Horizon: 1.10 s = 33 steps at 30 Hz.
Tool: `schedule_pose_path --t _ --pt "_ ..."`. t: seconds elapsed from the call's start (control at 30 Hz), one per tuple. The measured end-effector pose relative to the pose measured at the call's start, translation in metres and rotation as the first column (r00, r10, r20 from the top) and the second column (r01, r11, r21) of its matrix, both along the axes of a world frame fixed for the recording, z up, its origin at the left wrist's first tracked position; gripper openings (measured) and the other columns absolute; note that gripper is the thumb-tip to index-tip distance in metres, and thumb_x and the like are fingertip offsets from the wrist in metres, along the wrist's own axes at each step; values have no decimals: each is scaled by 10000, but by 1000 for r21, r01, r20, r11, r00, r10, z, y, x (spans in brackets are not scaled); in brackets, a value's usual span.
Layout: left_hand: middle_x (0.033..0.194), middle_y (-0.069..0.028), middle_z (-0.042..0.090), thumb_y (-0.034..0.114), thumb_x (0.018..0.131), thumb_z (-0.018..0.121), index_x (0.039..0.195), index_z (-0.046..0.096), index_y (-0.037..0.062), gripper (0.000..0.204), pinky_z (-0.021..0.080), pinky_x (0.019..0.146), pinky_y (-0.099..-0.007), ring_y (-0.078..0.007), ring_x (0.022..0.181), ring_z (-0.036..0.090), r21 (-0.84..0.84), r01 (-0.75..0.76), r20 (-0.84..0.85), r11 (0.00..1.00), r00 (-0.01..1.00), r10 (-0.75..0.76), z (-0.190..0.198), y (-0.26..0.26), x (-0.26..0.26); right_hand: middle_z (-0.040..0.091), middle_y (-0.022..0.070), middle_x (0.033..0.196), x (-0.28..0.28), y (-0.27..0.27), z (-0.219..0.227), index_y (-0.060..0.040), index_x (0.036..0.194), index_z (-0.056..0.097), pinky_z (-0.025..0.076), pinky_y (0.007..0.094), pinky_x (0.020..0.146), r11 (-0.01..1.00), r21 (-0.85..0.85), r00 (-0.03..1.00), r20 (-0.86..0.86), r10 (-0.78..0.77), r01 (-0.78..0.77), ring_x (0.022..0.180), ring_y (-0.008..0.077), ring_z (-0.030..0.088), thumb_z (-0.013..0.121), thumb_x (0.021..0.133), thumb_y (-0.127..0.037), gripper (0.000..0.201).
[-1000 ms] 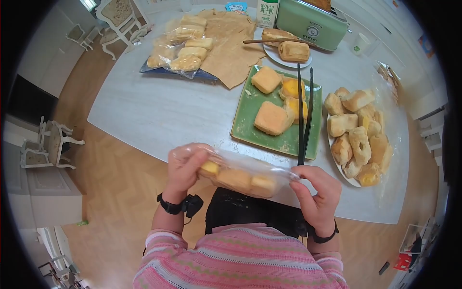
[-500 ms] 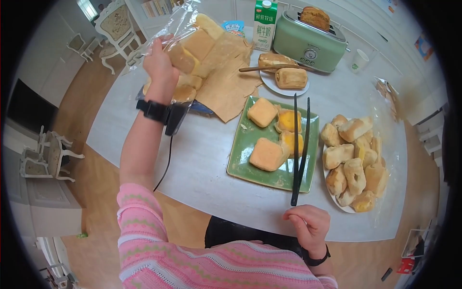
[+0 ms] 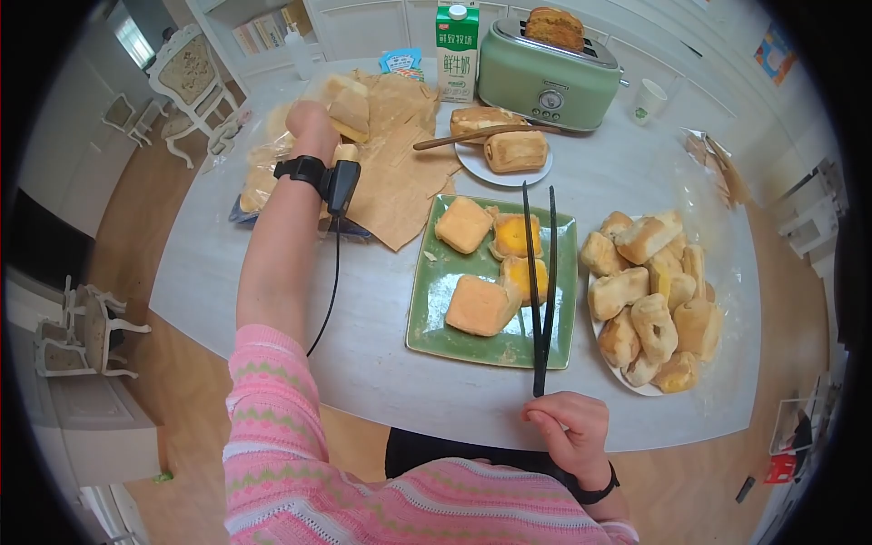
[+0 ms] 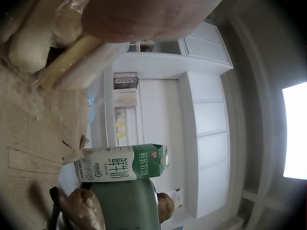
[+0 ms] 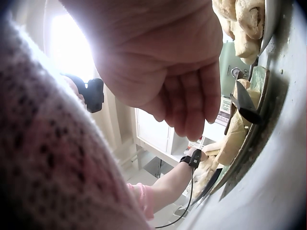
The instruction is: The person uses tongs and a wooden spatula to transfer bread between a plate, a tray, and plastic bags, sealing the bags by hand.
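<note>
My left hand (image 3: 312, 125) is at the bagged bread (image 3: 349, 102) at the table's far left, its fingers hidden; in the left wrist view only a blurred part of the hand (image 4: 148, 20) shows, beside bread pieces (image 4: 31, 40). The right hand (image 3: 574, 425), fingers loosely bent and holding nothing, is near the front edge, just below the black tongs (image 3: 540, 363). Those tongs lie across a green plate (image 3: 427, 318) with several square pastries (image 3: 477, 305). In the right wrist view the relaxed fingers of the right hand (image 5: 156, 57) show no object in them.
Brown paper (image 3: 400, 173) lies right of the bagged bread. Behind are a milk carton (image 3: 457, 56), a green toaster (image 3: 545, 82) holding bread, and a paper cup (image 3: 649, 102). Wooden tongs (image 3: 454, 138) rest over rolls on a small plate (image 3: 536, 179). Bread (image 3: 654, 322) is piled at right.
The clear bag of pastries, first held between both hands at the front, moved with the left hand to the far left and is now lower there. The right hand released it and stays near the front edge.
</note>
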<state>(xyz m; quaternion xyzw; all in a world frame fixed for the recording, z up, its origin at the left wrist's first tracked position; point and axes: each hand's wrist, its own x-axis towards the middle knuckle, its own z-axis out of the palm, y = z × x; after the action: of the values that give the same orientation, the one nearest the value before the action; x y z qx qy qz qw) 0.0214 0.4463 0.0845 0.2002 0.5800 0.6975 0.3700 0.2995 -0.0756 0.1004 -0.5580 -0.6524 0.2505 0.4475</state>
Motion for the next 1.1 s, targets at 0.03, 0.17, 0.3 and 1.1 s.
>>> schedule_pose_path --t 0.03,0.17,0.3,1.1 --pt "1168 -216 667 223 995 511 1163 622 -23 318 524 868 -409 -375 1095 643 1 4 -104 1000 995 -4 -1 2 -13 720 68 745 0 -1 0 -44 836 731 523 294 606 1000 5 1000 -4 -4 4 649 209 690 679 840 -20 57" --pt "1139 -239 669 202 996 502 1126 621 -18 282 501 897 -407 -400 1101 634 7 44 -414 999 909 -38 17 -11 -25 721 102 777 -2 -9 0 -22 877 742 531 310 598 999 29 999 -18 38 -37 662 246 697 734 824 -20 54" --pt "1325 -257 577 142 978 543 1308 514 -71 394 434 1014 -365 -351 1271 555 244 41 -563 969 820 107 39 -53 -39 722 102 784 -1 -24 -2 -22 877 744 527 308 596 1000 21 999 -48 19 -18 664 246 695 735 830 -25 47" --pt "1449 -175 532 7 992 508 1455 458 -23 466 382 1141 -399 -275 1378 482 141 715 -313 685 689 -654 -14 -408 19 723 84 840 104 -120 -15 44 882 719 526 271 717 917 -69 853 -345 -392 393 757 141 679 605 990 -112 221"
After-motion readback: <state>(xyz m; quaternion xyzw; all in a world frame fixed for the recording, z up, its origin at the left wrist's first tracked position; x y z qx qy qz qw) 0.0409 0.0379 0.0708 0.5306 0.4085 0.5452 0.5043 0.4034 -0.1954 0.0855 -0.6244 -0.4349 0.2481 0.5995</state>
